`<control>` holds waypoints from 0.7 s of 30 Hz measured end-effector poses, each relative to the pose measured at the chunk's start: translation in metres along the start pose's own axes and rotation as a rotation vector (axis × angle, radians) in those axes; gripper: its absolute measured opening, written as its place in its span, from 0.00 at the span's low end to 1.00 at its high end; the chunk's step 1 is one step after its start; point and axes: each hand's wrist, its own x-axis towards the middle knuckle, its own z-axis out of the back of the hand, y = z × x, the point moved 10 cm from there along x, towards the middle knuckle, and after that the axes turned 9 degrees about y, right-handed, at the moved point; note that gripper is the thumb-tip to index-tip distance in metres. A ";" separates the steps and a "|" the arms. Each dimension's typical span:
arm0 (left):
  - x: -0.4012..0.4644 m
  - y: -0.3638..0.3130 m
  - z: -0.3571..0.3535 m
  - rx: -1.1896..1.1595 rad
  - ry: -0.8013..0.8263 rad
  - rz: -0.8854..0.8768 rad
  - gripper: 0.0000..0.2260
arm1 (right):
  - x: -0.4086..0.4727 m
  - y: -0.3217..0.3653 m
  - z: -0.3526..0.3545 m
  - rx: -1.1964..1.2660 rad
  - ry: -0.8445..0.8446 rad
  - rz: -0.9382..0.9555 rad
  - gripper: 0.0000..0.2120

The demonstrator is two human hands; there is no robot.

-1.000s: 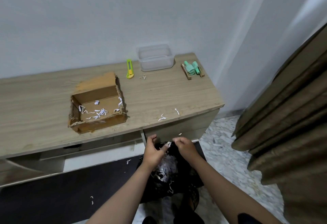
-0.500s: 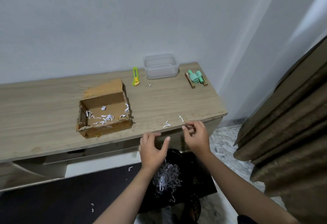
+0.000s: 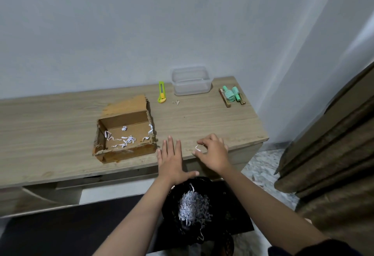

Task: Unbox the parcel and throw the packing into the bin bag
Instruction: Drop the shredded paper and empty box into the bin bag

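An open cardboard parcel box (image 3: 125, 150) sits on the wooden table (image 3: 50, 134), with a few white paper shreds (image 3: 123, 141) left on its floor. Below the table's front edge a black bin bag (image 3: 218, 211) stands open, holding a heap of white shredded packing (image 3: 193, 207). My left hand (image 3: 173, 159) lies flat and spread at the table edge, holding nothing. My right hand (image 3: 212, 151) curls over a loose white shred (image 3: 198, 148) near the edge, thumb and fingers closing around it.
A yellow-green box cutter (image 3: 162, 92), a clear plastic tub (image 3: 191, 80) and green items on a small wooden tray (image 3: 231, 94) line the table's back. A tiny scrap (image 3: 176, 102) lies near the cutter. Brown curtain (image 3: 327, 144) hangs at right; wall behind.
Both hands rose from the bin bag's mouth up onto the table edge. The left hand spread flat, and the right hand reached over the loose shreds.
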 end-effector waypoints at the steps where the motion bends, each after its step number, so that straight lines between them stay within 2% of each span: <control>1: 0.000 0.000 0.000 0.003 0.005 -0.005 0.59 | 0.002 0.005 -0.003 0.053 0.017 0.043 0.13; 3: 0.001 0.001 0.000 -0.008 0.007 -0.019 0.58 | 0.004 0.013 -0.007 0.123 0.047 0.113 0.05; 6: 0.000 0.003 0.001 -0.058 0.004 -0.055 0.55 | 0.001 0.017 -0.009 0.097 0.081 0.136 0.06; 8: -0.005 0.003 0.008 -0.138 -0.046 -0.121 0.48 | -0.006 0.016 -0.008 0.076 0.093 0.144 0.07; 11: -0.027 0.011 0.025 -0.315 -0.214 -0.235 0.35 | -0.024 0.009 -0.009 0.095 0.091 0.132 0.08; 14: -0.065 0.033 0.039 -0.340 -0.502 -0.250 0.22 | -0.041 -0.010 -0.021 0.119 0.078 0.065 0.10; 17: -0.093 0.068 0.045 -0.330 -0.671 -0.078 0.26 | -0.049 -0.022 -0.045 0.062 0.160 -0.004 0.10; 21: -0.099 0.129 0.053 -0.428 -0.677 0.158 0.41 | -0.051 -0.014 -0.060 0.004 0.196 -0.005 0.11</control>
